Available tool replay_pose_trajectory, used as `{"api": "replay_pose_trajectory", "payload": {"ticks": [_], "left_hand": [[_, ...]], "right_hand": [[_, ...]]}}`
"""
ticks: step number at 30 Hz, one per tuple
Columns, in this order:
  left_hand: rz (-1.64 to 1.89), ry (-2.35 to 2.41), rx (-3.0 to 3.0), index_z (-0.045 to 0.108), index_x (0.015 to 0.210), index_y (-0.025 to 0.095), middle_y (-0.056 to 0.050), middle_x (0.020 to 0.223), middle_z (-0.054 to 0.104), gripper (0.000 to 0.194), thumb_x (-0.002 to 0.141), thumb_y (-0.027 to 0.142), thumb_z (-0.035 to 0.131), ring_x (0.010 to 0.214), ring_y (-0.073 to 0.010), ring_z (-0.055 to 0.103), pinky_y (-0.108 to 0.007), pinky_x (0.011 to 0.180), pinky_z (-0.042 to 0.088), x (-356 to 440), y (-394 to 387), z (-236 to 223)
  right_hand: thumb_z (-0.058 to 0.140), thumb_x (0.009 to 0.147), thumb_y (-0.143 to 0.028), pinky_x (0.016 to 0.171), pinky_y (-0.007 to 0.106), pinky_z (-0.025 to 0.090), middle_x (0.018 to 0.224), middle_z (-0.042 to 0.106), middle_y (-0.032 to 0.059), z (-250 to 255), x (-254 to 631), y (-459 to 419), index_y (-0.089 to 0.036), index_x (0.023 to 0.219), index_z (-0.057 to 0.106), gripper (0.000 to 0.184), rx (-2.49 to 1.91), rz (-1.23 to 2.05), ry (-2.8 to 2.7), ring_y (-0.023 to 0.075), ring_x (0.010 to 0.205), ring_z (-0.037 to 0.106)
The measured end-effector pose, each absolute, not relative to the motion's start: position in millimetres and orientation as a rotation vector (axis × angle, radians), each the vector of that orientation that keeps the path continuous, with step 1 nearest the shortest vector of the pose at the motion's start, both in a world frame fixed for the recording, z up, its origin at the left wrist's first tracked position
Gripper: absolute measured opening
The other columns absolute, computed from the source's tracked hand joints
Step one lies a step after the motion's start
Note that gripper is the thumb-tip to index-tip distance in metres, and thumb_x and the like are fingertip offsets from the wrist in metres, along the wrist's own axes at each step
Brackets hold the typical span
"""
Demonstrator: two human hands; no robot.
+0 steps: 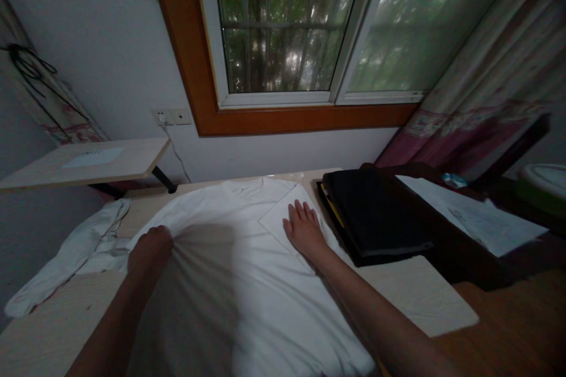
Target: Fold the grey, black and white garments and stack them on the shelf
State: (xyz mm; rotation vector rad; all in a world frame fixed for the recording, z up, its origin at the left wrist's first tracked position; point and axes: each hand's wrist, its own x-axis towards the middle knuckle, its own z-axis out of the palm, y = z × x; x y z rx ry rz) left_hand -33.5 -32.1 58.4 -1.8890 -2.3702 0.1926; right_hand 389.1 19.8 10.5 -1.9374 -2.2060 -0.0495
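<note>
A white T-shirt [230,283] lies spread on a pale table [424,300], collar away from me. Its right sleeve [283,218] is folded inward over the chest. My right hand [304,230] rests flat on that folded sleeve, fingers stretched out and slightly apart. My left hand [150,250] is closed on the cloth near the shirt's left shoulder, and the fabric wrinkles around its fingers. Both forearms reach in from the bottom edge.
Another white garment [75,253] lies crumpled at the table's left edge. A black folder [375,215] sits right of the shirt, with a sheet of paper [477,218] on a dark surface beyond. A small shelf [88,162] stands at left below a window [287,29].
</note>
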Motion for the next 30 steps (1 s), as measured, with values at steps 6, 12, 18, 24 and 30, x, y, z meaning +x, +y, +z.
{"api": "replay_pose_trajectory", "payload": {"ticks": [6, 12, 18, 24, 30], "left_hand": [[0.236, -2.317, -1.837, 0.063, 0.109, 0.01, -0.019, 0.11, 0.066, 0.034, 0.097, 0.017, 0.032, 0.095, -0.0287, 0.066, -0.037, 0.079, 0.05, -41.3, -31.0, 57.2], [0.055, -2.22, -1.787, 0.06, 0.126, 0.013, -0.019, 0.123, 0.061, 0.038, 0.1, 0.026, 0.035, 0.107, -0.0345, 0.059, -0.041, 0.084, 0.05, -38.6, -42.7, 48.8], [-0.117, -2.022, -2.036, 0.053, 0.144, 0.023, -0.013, 0.155, 0.049, 0.052, 0.094, 0.016, 0.042, 0.14, -0.0305, 0.045, -0.046, 0.114, 0.04, -38.2, -36.5, 34.0], [-0.213, -1.769, -2.4, 0.058, 0.142, 0.021, -0.009, 0.156, 0.051, 0.048, 0.1, 0.026, 0.037, 0.148, -0.0262, 0.041, -0.053, 0.126, 0.023, -14.9, -32.6, 24.5], [-0.217, -1.771, -2.471, 0.047, 0.152, 0.024, -0.009, 0.164, 0.039, 0.054, 0.104, 0.044, 0.037, 0.153, -0.0265, 0.033, -0.051, 0.125, 0.024, -2.3, -34.8, 11.6]], "right_hand": [[0.033, 0.106, -0.05, 0.125, 0.05, 0.014, 0.168, 0.025, 0.0142, 16.8, 386.1, 17.7, -0.014, 0.157, 0.038, 0.064, -1.851, -0.003, -2.307, 0.0323, 0.157, 0.017], [0.03, 0.106, -0.051, 0.125, 0.048, 0.017, 0.168, 0.026, 0.013, 19.9, 420.0, 37.8, -0.013, 0.157, 0.038, 0.064, -1.901, 0.006, -2.303, 0.0285, 0.156, 0.02], [0.032, 0.106, -0.05, 0.123, 0.048, 0.02, 0.166, 0.031, 0.011, 18.6, 426.6, 43.2, -0.016, 0.156, 0.04, 0.062, -1.889, -0.042, -2.306, 0.0298, 0.154, 0.024], [0.036, 0.105, -0.035, 0.105, 0.043, 0.041, 0.15, 0.053, 0.0105, 37.0, 421.1, 37.6, -0.023, 0.138, 0.06, 0.042, -1.903, -0.195, -2.198, 0.0308, 0.127, 0.049], [0.032, 0.104, -0.022, 0.08, 0.035, 0.053, 0.129, 0.057, 0.0183, 46.8, 421.9, 41.8, -0.019, 0.132, 0.061, 0.04, -2.099, -0.267, -2.16, 0.024, 0.093, 0.066]]}}
